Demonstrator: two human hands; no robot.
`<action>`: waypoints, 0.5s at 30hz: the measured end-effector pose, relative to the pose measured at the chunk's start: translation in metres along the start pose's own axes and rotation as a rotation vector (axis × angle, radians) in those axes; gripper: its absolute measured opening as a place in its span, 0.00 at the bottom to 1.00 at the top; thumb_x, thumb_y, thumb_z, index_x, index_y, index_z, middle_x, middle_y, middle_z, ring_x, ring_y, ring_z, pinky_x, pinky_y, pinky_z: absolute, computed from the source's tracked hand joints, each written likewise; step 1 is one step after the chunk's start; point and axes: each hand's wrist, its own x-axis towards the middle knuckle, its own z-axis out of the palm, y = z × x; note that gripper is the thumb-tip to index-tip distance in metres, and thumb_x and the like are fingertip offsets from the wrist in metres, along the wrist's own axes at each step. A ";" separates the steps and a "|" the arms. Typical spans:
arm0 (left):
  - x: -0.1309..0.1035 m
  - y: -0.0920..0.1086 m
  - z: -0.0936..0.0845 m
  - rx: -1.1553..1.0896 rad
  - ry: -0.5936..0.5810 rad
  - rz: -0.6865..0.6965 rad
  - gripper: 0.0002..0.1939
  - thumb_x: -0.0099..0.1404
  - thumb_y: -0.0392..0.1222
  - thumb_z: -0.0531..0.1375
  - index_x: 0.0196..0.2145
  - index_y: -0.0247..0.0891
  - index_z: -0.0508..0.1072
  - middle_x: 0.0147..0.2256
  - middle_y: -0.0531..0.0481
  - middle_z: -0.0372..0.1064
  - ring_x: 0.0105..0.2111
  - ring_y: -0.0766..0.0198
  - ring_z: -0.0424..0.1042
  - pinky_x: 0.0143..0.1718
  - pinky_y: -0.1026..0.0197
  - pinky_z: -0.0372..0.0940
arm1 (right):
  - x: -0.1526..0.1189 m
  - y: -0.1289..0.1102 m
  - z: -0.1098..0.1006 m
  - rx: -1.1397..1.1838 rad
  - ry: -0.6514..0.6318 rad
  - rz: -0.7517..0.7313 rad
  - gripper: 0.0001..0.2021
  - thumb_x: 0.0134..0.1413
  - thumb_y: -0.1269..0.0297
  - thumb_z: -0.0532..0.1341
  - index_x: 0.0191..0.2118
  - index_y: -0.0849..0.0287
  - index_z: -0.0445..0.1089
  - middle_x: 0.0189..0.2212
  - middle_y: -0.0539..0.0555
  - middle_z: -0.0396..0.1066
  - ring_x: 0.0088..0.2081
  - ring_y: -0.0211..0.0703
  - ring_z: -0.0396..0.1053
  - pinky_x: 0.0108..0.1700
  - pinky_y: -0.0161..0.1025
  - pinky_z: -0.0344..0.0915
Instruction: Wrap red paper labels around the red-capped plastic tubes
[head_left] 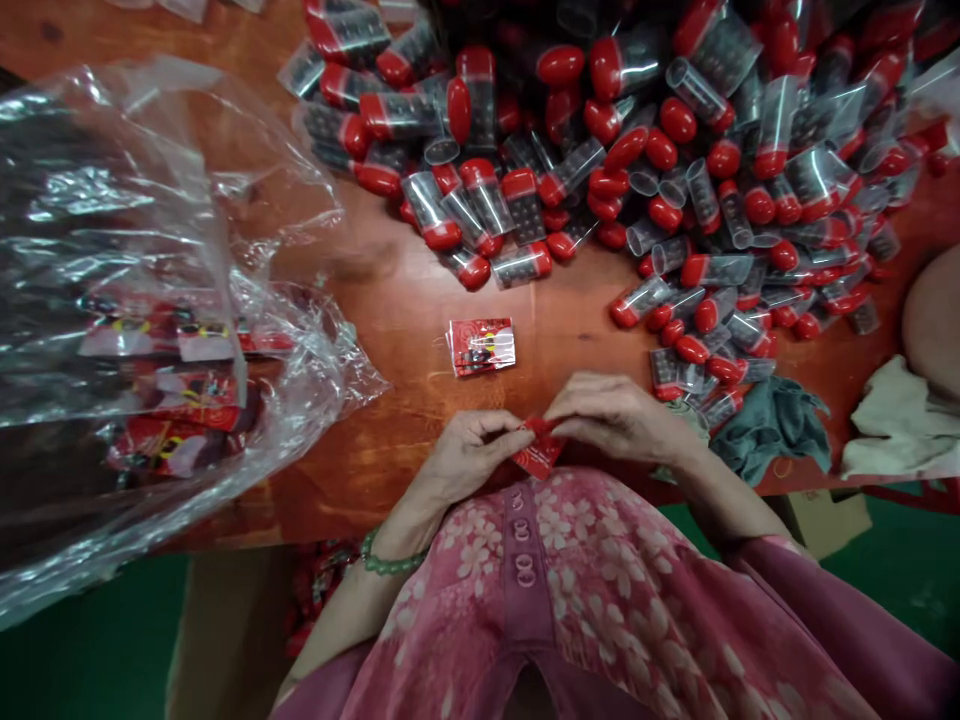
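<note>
Close to my body at the table's near edge, both hands meet at a small red printed card (538,458). My left hand (480,450) pinches its left upper side between thumb and fingers. On the opposite side, the fingertips of my right hand (611,415) close on the card's top corner; they partly hide it. Just beyond my hands lies a small stack of red printed cards (482,346) on the wooden table (390,340). I cannot make out whether the held piece is a single layer or folded.
A large heap of clear tubes with red caps (517,205) covers the back and right. A clear plastic bag (292,400) with red printed packets (187,400) inside lies at left. A dark green cloth (772,430) and a pale cloth (896,420) lie at right, beside another person's arm (934,320).
</note>
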 end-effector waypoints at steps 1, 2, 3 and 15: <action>0.000 0.000 0.001 0.000 0.022 0.025 0.17 0.58 0.53 0.68 0.25 0.34 0.79 0.23 0.52 0.74 0.23 0.69 0.67 0.29 0.67 0.63 | -0.002 0.004 -0.011 -0.091 0.021 0.010 0.09 0.67 0.62 0.60 0.42 0.61 0.74 0.35 0.56 0.77 0.37 0.41 0.72 0.42 0.38 0.69; 0.000 0.000 0.002 0.003 0.042 0.048 0.17 0.59 0.53 0.67 0.26 0.35 0.79 0.24 0.52 0.75 0.24 0.69 0.68 0.30 0.67 0.63 | -0.003 0.008 -0.022 -0.233 0.050 0.049 0.09 0.67 0.62 0.59 0.43 0.61 0.74 0.37 0.57 0.77 0.40 0.44 0.72 0.46 0.43 0.68; 0.000 0.001 0.002 0.009 0.062 0.070 0.16 0.60 0.52 0.66 0.26 0.35 0.80 0.24 0.53 0.75 0.24 0.70 0.68 0.30 0.67 0.64 | -0.005 0.014 -0.033 -0.400 0.069 0.108 0.10 0.66 0.61 0.60 0.45 0.61 0.74 0.40 0.59 0.77 0.43 0.49 0.71 0.50 0.49 0.67; 0.007 0.005 0.000 -0.091 0.403 0.430 0.14 0.48 0.48 0.76 0.24 0.38 0.78 0.25 0.52 0.77 0.25 0.69 0.75 0.30 0.66 0.70 | -0.010 0.057 -0.075 -0.900 0.021 0.387 0.17 0.65 0.67 0.57 0.57 0.56 0.69 0.50 0.64 0.74 0.55 0.66 0.65 0.56 0.70 0.56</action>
